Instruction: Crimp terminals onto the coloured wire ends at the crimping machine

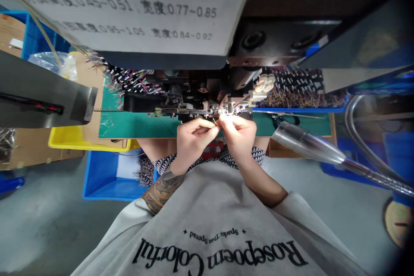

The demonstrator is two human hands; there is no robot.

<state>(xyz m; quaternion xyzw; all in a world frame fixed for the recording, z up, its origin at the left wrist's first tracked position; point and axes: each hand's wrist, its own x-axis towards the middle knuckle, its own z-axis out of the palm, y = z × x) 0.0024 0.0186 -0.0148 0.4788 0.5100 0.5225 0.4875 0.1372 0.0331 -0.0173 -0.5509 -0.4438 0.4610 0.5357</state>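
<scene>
My left hand (196, 139) is pinched just in front of the crimping machine (226, 105). Thin coloured wires (215, 122), yellowish and green, stick out at its fingertips. Close beside it, my right hand (239, 134) has thumb and forefinger pressed together, right against the brightly lit working head of the machine. What lies between those right fingertips is too small and hidden to name. A strip of terminals (106, 110) runs in from the left toward the head.
Bundles of wires with white connectors lie behind at left (129, 79) and in a blue tray (300, 109) at right. A metal lamp or nozzle (300, 140) juts in from the right, near pliers (284, 118). A yellow bin (87, 140) and blue bin (100, 181) stand at left.
</scene>
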